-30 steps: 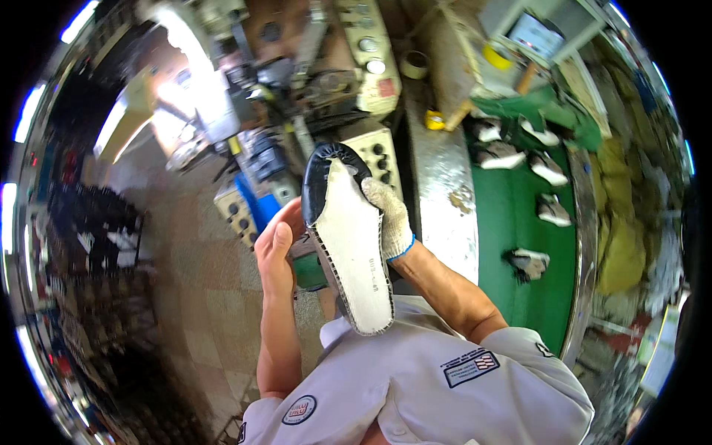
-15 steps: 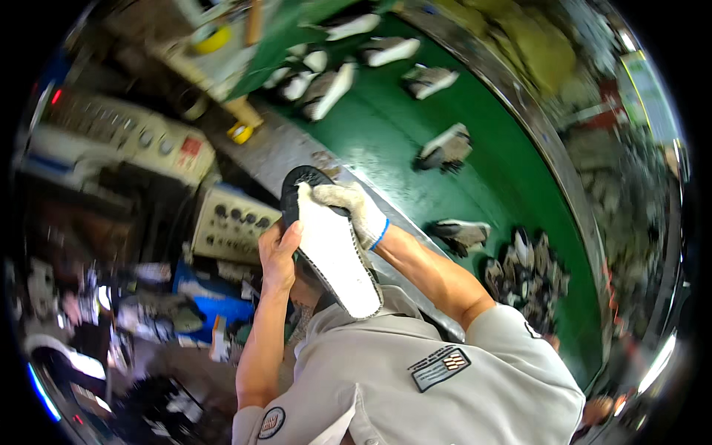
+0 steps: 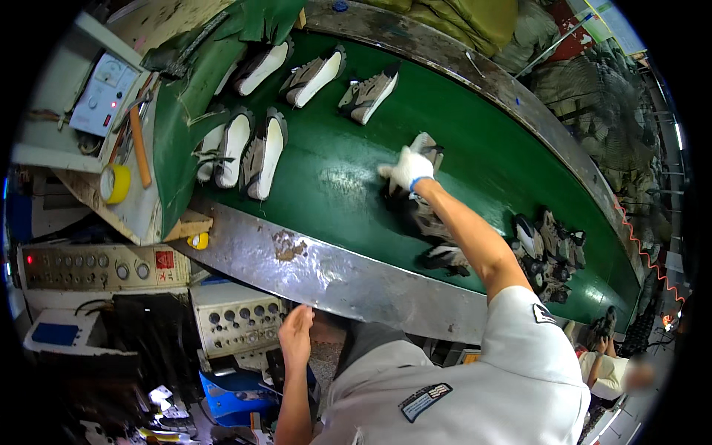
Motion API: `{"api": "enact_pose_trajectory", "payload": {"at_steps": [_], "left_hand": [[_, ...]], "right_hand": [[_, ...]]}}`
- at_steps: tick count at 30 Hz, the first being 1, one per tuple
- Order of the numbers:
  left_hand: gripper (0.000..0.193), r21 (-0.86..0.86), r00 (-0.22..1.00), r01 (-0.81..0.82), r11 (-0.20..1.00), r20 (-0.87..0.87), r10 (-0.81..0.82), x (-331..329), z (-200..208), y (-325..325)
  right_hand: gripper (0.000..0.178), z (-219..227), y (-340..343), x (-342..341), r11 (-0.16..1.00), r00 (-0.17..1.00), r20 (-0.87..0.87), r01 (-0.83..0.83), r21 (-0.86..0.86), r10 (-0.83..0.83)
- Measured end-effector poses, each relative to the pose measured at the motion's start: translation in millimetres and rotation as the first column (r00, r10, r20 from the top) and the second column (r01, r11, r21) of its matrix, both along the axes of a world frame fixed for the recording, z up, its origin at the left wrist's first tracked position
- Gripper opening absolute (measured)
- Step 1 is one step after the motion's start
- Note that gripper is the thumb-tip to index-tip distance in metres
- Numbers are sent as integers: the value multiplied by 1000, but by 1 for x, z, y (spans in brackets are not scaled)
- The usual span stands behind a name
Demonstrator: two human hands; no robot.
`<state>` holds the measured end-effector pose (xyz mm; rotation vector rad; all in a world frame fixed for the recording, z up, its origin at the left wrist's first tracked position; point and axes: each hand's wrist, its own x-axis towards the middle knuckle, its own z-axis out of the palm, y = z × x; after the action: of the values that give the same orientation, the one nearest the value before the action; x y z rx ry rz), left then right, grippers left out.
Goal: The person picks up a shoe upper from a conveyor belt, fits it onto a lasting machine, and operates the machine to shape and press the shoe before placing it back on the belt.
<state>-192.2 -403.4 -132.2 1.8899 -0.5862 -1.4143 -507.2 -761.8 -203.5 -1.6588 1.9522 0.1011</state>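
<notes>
In the head view, my right hand in a white knit glove with a blue cuff (image 3: 410,169) is over a grey-and-white shoe (image 3: 425,142) lying on the smooth green surface (image 3: 326,152); I cannot tell whether the fingers grip it. My bare left hand (image 3: 297,332), fingers loosely bent and their gap unclear, is beside the grey metal ledge (image 3: 356,295). I'd judge the shoe light, soft-sided and stiffer underneath, best held around its sides.

Free room over green belt (image 3: 326,152); shoes (image 3: 272,144) in the way leftward.
</notes>
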Motion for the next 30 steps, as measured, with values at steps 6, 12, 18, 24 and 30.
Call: {"api": "enact_pose_trajectory", "payload": {"at_steps": [6,12,18,24,30], "left_hand": [[31,78,995,-100,992,28,98,7,-14,13],[34,197,967,-240,950,-32,251,-9,-18,43],[26,26,961,-271,962,59,269,34,9,57],[35,-300,941,-288,909,85,327,97,88,9],[41,-381,831,-556,739,-269,487,168,125,106]], "right_hand": [[105,-136,-172,34,785,714,394,618,33,-579],[61,-169,-225,11,608,285,838,791,70,-466],[45,-75,-44,53,825,-406,758,17,564,-510],[60,60,182,171,503,-493,266,-443,742,-828],[66,149,319,291,592,-114,777,-717,367,-620]]}}
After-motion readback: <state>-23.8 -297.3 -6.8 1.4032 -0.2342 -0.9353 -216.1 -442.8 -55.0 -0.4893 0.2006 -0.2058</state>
